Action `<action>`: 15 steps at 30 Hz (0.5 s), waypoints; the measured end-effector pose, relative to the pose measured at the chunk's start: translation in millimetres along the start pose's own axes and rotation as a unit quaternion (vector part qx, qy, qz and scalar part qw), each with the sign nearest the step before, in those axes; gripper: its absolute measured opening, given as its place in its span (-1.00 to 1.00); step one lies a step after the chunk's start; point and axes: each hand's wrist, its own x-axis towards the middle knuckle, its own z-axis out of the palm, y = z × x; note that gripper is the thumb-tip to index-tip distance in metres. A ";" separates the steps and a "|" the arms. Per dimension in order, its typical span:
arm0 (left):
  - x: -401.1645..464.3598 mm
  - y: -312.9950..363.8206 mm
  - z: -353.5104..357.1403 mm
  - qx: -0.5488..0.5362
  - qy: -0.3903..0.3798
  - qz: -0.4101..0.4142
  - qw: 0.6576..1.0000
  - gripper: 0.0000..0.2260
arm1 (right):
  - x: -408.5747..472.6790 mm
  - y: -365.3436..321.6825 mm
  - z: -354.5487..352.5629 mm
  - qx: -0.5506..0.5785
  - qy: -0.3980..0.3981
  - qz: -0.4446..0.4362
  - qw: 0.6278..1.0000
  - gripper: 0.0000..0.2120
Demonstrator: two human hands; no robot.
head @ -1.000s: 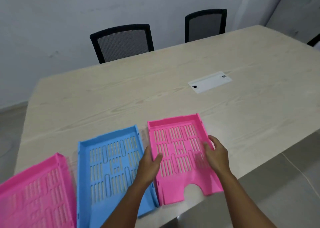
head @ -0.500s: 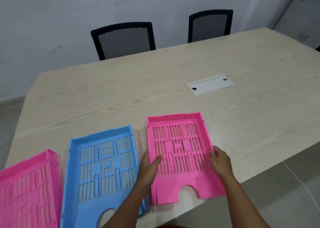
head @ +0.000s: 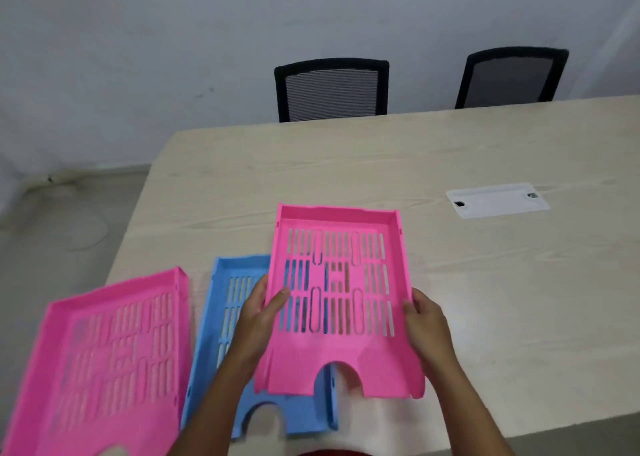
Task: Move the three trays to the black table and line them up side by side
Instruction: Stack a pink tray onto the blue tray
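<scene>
Both hands hold a pink slotted tray (head: 341, 296) lifted off the light wooden table (head: 485, 282). My left hand (head: 259, 313) grips its left side and my right hand (head: 424, 320) grips its right side. The raised tray overlaps the right part of a blue tray (head: 228, 317) that lies flat on the table. A second pink tray (head: 107, 358) lies at the table's left corner, partly over the edge. No black table is in view.
Two black mesh chairs (head: 332, 90) (head: 510, 77) stand behind the table's far edge against a grey wall. A white cable cover plate (head: 497, 201) is set into the tabletop at the right. Bare floor (head: 62, 247) lies to the left.
The right pink tray has been lifted off the table in both hands and now hangs over part of the blue tray. The view has swung left.
</scene>
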 end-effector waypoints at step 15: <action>-40.8 -20.5 -119.0 0.006 0.042 -0.043 0.998 -0.43 | -60.7 7.2 114.4 -0.052 -0.060 -0.030 0.996 -0.73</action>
